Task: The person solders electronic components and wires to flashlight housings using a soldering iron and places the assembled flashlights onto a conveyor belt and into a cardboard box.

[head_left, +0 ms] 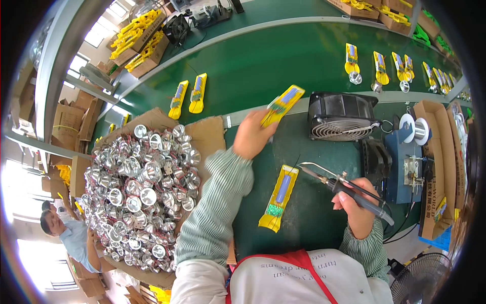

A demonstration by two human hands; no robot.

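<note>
Left hand point(252, 136) pinches a yellow case point(286, 104), likely light, stiff, best held by its edges; right hand point(359, 202) grips a soldering iron point(338, 186).

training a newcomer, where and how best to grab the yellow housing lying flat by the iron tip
Probably pinch the yellow housing across its long edges beside the blue cell, coming from the left. It is long and narrow, lying open side up; its green board sits at the near end, and the tip of the soldering iron is by the far right corner.
</note>
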